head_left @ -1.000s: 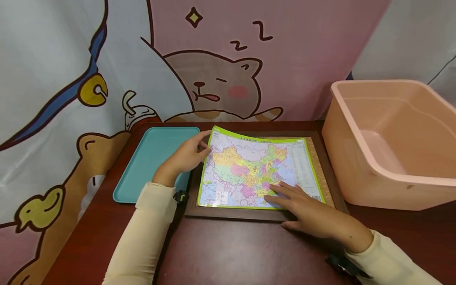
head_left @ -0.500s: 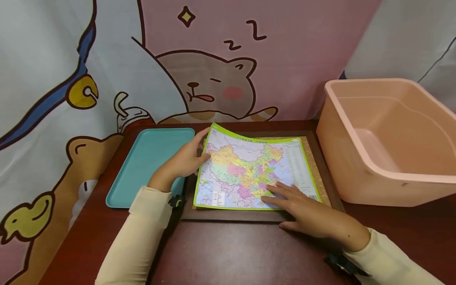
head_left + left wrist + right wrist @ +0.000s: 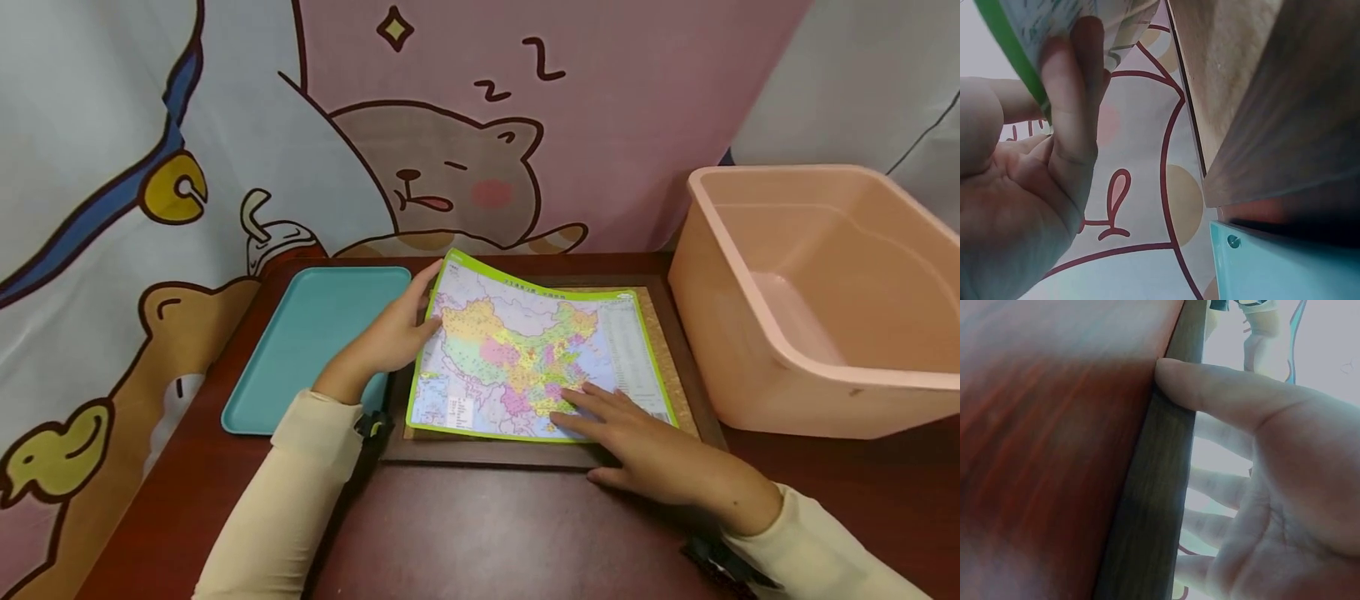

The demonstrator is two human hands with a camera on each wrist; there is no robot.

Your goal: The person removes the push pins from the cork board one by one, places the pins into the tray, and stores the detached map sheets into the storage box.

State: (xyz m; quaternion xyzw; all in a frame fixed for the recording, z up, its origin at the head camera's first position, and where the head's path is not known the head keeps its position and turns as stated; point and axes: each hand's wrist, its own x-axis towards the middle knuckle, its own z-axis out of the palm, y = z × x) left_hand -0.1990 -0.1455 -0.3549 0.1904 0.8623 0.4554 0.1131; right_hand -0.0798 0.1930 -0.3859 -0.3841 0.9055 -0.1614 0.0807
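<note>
A map sheet (image 3: 525, 358) with a bright green border lies over a dark wooden frame (image 3: 495, 454) that has a cork-like inner surface (image 3: 663, 342). My left hand (image 3: 390, 333) pinches the sheet's left edge, and that upper left corner bends up off the frame. In the left wrist view, the sheet (image 3: 1022, 37) sits between the thumb and fingers of the left hand (image 3: 1029, 181). My right hand (image 3: 637, 442) rests on the lower right of the map with fingers spread. Its thumb touches the frame's front edge (image 3: 1147, 506) in the right wrist view.
A teal tray (image 3: 300, 350) lies left of the frame, beside the left wrist. On the right stands a large pink bin (image 3: 810, 392). All rest on a dark red-brown table (image 3: 480, 533) against a cartoon-printed cloth (image 3: 615, 125).
My left hand has raised the map's upper left corner slightly, and the left edge curls up more. The right hand keeps its place on the map. The head view has shifted a little.
</note>
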